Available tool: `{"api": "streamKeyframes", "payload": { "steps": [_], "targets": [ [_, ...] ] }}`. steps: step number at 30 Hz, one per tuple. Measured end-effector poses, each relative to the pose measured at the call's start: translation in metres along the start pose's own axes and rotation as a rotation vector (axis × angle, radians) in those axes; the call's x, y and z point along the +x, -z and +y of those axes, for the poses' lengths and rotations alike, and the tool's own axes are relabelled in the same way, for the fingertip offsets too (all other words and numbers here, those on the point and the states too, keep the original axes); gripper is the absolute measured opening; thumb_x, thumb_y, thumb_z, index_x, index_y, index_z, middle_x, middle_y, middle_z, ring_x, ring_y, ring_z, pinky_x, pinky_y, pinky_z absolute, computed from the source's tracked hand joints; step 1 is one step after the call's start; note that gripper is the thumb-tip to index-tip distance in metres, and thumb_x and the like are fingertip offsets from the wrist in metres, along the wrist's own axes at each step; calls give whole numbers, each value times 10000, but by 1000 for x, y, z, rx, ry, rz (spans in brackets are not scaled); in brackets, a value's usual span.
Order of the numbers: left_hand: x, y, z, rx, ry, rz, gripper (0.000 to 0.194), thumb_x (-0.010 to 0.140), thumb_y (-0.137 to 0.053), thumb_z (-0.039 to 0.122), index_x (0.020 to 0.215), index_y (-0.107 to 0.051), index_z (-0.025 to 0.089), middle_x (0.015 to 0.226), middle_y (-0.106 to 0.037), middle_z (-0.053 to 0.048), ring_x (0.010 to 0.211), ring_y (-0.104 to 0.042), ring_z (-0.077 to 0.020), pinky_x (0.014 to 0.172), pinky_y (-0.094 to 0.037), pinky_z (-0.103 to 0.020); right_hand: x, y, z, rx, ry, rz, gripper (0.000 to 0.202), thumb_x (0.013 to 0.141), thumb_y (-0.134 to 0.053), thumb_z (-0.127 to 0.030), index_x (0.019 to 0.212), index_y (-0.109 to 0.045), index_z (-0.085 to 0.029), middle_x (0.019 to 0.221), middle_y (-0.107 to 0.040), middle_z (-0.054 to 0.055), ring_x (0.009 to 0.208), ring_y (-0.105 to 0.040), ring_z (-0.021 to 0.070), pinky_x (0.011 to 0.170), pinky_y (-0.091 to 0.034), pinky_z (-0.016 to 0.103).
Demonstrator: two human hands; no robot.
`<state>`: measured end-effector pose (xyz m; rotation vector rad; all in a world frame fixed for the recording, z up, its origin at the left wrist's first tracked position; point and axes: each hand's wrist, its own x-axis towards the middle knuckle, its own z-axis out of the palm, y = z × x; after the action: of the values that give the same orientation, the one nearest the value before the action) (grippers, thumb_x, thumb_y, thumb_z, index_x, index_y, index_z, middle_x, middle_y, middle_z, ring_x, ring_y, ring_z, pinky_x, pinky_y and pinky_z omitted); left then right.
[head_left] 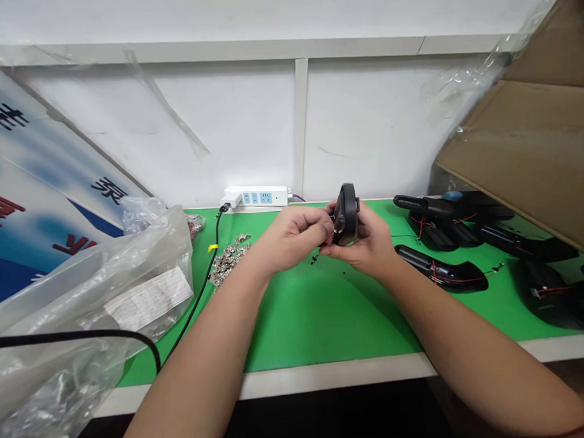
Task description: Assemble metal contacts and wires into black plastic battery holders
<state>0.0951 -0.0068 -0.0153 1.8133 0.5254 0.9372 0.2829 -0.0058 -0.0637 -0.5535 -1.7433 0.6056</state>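
Observation:
A black curved plastic housing [350, 210] is held up above the green tabletop, with its open side turned to the left. My right hand [372, 238] is wrapped round its back and lower end. At its open side, my left hand [299, 235] is closed in a pinch, and its fingertips reach into the housing. Whatever the left fingers pinch is too small and hidden to name. Just below the hands, small dark bits [314, 260] show near the fingertips. To the left of my left hand lies a pile of small shiny metal parts [229, 259].
Several black curved housings with red wires [447, 274] lie at the right, under a leaning cardboard box [523, 128]. A white power strip [265, 196] stands against the wall, its black cable [214, 260] crossing the left side. Clear plastic bags [150, 268] fill the left edge.

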Motion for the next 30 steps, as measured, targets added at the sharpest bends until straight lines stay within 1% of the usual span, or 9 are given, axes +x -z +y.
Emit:
{"api": "streamKeyframes", "payload": {
  "steps": [5, 8, 12, 15, 17, 21, 24, 27, 30],
  "targets": [
    [-6, 30, -5, -6, -70, 220, 264, 850, -627, 277, 623, -551, 165, 651, -489, 26, 648, -433, -93, 648, -345, -248, -1, 4, -2, -34, 51, -35, 626, 752, -934, -404, 1269, -618, -246, 1189, -745, 99, 1074, -740, 261, 972, -629, 436],
    [-11, 41, 4, 46, -55, 218, 260, 830, -605, 237, 585, -561, 164, 635, -510, 17, 658, -456, -100, 657, -349, -257, 1, 5, 1, 81, -28, -6, 597, 756, -928, -444, 1243, -639, -254, 1163, -758, 81, 1080, -749, 255, 990, -631, 433],
    [-10, 28, 17, 156, 19, 111, 230, 843, -659, 255, 640, -696, 154, 616, -591, 10, 600, -469, -88, 615, -373, -248, 4, 7, 6, 343, -121, 86, 710, 717, -893, -640, 1259, -650, -250, 1137, -753, 70, 1054, -764, 261, 933, -651, 422],
    [-6, 12, 15, 99, -28, 117, 225, 876, -725, 312, 722, -761, 152, 653, -655, -5, 602, -518, -84, 600, -422, -235, 1, 4, 9, 425, -245, 25, 805, 736, -744, -825, 1275, -671, -232, 1067, -757, 80, 935, -778, 269, 842, -668, 440],
    [-3, 6, 11, 25, -61, 133, 225, 870, -770, 345, 754, -783, 153, 703, -702, -28, 639, -586, -101, 619, -484, -242, -2, 1, 9, 407, -319, 0, 840, 746, -644, -900, 1239, -697, -222, 1050, -763, 94, 948, -775, 286, 853, -668, 467],
    [-2, 5, 6, -38, -47, 150, 246, 842, -828, 392, 793, -803, 152, 779, -759, -55, 680, -668, -136, 643, -578, -270, -4, -4, 4, 387, -384, -24, 847, 737, -604, -936, 1166, -715, -214, 1138, -761, 124, 1040, -761, 314, 808, -681, 460],
    [-4, 7, 9, 13, -35, 190, 267, 861, -810, 403, 810, -801, 141, 794, -781, -64, 672, -685, -134, 634, -593, -258, -1, -4, 1, 426, -396, -20, 846, 734, -628, -925, 1173, -699, -205, 1074, -766, 115, 942, -774, 293, 685, -685, 421],
    [-6, 7, 9, 170, -64, 221, 261, 918, -741, 361, 809, -784, 128, 776, -781, -72, 677, -700, -131, 627, -579, -237, 0, -4, 1, 448, -419, -23, 874, 725, -619, -938, 1180, -691, -196, 1025, -765, 110, 864, -773, 271, 622, -676, 392],
    [-7, 9, 6, 478, -247, 267, 174, 957, -680, 268, 895, -795, 153, 819, -797, -57, 754, -728, -133, 687, -565, -236, 0, -3, 3, 431, -433, -45, 842, 771, -578, -929, 1165, -701, -195, 1007, -764, 110, 824, -771, 260, 603, -669, 379]
  ]
}}
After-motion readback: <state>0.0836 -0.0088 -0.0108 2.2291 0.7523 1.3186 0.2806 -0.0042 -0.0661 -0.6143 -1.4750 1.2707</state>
